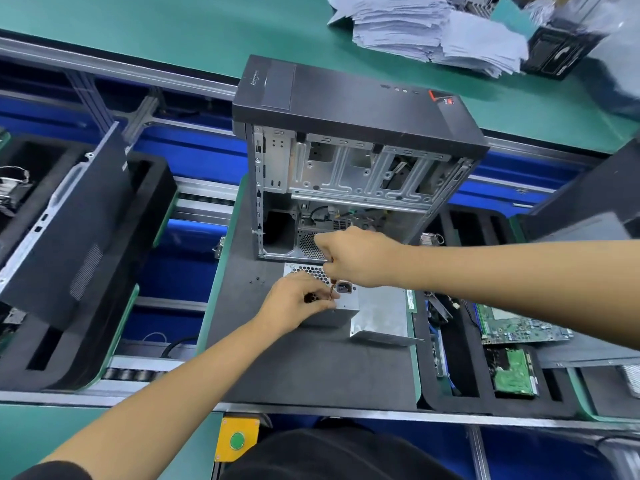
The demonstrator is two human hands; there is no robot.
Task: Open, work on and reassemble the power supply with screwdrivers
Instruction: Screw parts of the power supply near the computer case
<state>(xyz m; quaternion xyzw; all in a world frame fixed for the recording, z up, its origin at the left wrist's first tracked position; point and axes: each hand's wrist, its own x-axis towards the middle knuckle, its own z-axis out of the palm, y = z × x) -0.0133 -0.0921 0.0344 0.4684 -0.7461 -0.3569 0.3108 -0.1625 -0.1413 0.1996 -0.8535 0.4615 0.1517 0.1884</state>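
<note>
Button [237, 440], green on a yellow plate, sits nearest at the bench edge. Just beyond, both arms reach over the dark mat [311, 368]. Left hand [294, 303] curls down on the near end of the PSU [375, 315], fingers bent around the screwdriver [332, 289] tip, by the look of it steadying the bit on a screw and pinning the box so it cannot slide. Right hand [360, 258] closes round the handle from above, shaft pointing down at the vented face beside the power socket [345, 288] — a driving grip, my guess is a casing screw is being worked. The handle itself is hidden in the fist.

PSU lies flat on the mat, touching nothing but the hands, just in front of the case [356, 157]. A side label runs along its right edge; too small to read. Two tiny dark specks, possibly screws [257, 280], lie on the mat to the left.

Right of the mat, a foam tray [457, 382] holds circuit boards [519, 329] in separate slots, parked clear of the work.

Case stands open behind, drive bays bare. Lettering on its black front panel is there, unreadable from here. Far back, a paper stack [433, 32] sprawls on the green table.
</note>
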